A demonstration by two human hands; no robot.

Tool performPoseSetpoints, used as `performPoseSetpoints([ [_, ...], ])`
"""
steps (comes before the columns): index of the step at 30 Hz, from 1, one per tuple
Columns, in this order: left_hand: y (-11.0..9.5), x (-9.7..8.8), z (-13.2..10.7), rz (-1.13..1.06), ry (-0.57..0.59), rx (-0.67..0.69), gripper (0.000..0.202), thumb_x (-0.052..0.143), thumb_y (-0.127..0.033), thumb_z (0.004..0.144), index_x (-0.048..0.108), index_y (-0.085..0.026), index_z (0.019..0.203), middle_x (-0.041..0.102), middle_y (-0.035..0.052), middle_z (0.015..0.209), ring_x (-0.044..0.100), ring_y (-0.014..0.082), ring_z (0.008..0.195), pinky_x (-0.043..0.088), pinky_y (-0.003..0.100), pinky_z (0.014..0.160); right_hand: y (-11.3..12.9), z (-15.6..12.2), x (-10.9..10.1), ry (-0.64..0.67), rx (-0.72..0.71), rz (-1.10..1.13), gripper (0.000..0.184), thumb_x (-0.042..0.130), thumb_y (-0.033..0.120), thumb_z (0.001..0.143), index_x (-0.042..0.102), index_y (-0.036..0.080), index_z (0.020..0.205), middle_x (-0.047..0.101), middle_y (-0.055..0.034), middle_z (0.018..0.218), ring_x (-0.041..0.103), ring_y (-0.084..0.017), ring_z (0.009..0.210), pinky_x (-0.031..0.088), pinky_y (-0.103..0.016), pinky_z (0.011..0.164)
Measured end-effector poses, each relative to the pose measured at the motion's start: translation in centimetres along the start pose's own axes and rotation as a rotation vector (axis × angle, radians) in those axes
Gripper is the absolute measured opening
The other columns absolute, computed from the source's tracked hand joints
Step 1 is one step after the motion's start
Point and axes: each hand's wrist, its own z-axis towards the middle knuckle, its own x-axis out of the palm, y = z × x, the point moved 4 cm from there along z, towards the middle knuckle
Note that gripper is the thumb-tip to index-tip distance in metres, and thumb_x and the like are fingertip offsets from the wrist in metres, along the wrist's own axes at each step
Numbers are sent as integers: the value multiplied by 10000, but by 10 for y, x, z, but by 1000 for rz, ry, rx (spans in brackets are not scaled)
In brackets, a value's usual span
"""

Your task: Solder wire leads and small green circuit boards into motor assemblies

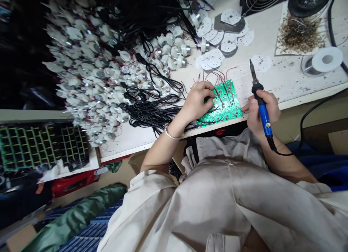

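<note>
Item 1: one green circuit board (221, 101), flat and rectangular, lying at the near edge of the white workbench (285, 78). Several thin red wires (217, 76) stand up from it; we cannot count them exactly.

Item 2: left hand (197, 100), on the board's left part, fingers curled down among the wires. We cannot tell whether they pinch one. One silver bangle (171, 134) sits on that wrist.

Item 3: right hand (262, 112), just right of the board, fingers wrapped fully round one soldering iron (261, 103). The iron has a blue handle and a black collar, and its metal tip points away, clear of the board.

Item 4: ten or so white perforated discs (230, 40), flat, overlapping, beyond the board.

Item 5: one solder spool (324, 60), white and round, far right of the board.

Item 6: one sheet of brown crumbly scraps (299, 33), beyond the spool.

Item 7: a tangle of black cables (152, 114), left of the board, touching the left wrist.

Item 8: a heap of small white-capped metal motors (92, 74), further left, too many to count, partly blurred.

Item 9: one wire fan grille (261, 0), cut off at the top edge.
</note>
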Motion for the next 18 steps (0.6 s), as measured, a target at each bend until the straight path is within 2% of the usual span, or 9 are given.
performPoseSetpoints([
  [3,-4,-18,-8,-1,29,93,239,565,-123,871,706,-203,1047,673,79,1266,627,212,1213,499,398,1083,1,0,-1,0,-32,-51,300,589,226,949,628,236,1247,703,17,773,719,-165,747,629,-353,787],
  [6,14,-61,-8,59,-113,83,202,567,-219,934,702,-201,1084,683,78,1260,631,206,1214,499,375,1087,4,1,0,20,-63,-98,305,572,223,960,604,239,1263,712,14,773,724,-164,755,627,-340,775],
  [9,58,-110,6,173,-277,-72,165,583,-220,899,723,-205,986,730,59,1115,659,208,1109,520,356,1025,5,1,0,-4,-122,-129,290,560,217,962,593,231,1250,704,2,735,719,-172,741,613,-333,744],
  [12,109,-150,19,304,-387,-356,190,563,-180,863,739,-178,935,736,65,975,670,212,952,539,360,950,4,2,0,-35,-166,-132,248,578,215,946,614,224,1191,682,0,688,703,-181,716,597,-335,708],
  [14,131,-166,19,429,-364,-497,248,562,-160,847,759,-168,997,737,88,1019,670,237,956,535,395,963,4,3,1,-52,-190,-130,233,600,207,931,634,224,1161,674,-1,677,694,-183,704,590,-332,685],
  [15,136,-170,17,493,-324,-521,283,561,-154,843,766,-172,1036,736,96,1059,671,253,985,529,411,981,5,4,1,-57,-203,-130,240,610,196,923,641,223,1159,672,-2,675,694,-184,705,590,-328,678],
  [18,134,-167,0,640,-142,-462,349,539,-143,839,784,-203,1080,733,100,1130,674,286,1049,530,426,976,7,4,1,-51,-237,-128,284,628,152,900,647,218,1175,668,-1,671,693,-181,698,599,-312,678],
])
